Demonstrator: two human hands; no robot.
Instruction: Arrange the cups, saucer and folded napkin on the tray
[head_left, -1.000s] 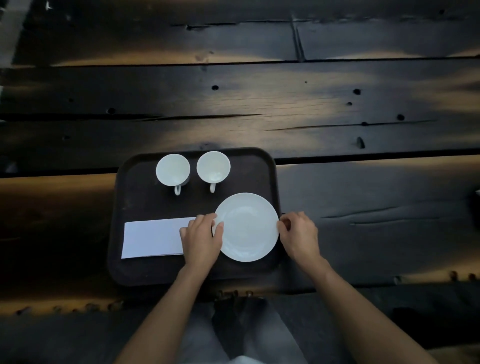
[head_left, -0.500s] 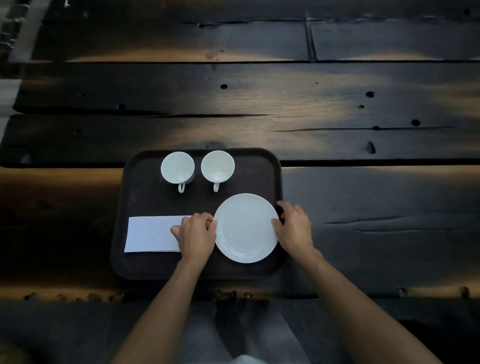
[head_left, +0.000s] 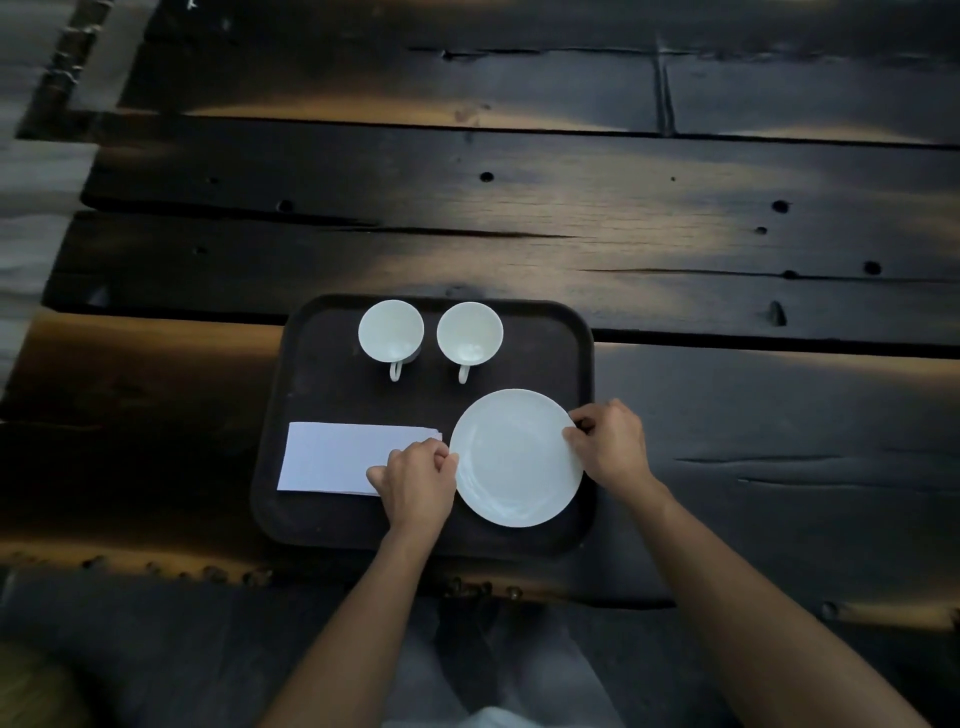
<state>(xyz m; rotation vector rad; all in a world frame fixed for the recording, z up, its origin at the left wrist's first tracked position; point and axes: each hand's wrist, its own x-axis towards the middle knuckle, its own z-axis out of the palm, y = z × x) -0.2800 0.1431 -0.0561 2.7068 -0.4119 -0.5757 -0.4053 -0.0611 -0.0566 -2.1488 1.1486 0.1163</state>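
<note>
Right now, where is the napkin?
In the head view, the napkin lies on the tray's near-left part, beside the saucer, the left hand over its right end.

A person's left hand (head_left: 415, 483) and right hand (head_left: 610, 447) grip opposite rims of a white saucer (head_left: 514, 462) on a dark tray (head_left: 332, 395) set on a plank counter (head_left: 519, 234). A folded napkin (head_left: 332, 457) runs leftward from under the left hand. Beyond the hands stand a left cup (head_left: 390, 330) and a right cup (head_left: 469, 332), handles toward the person.
</note>
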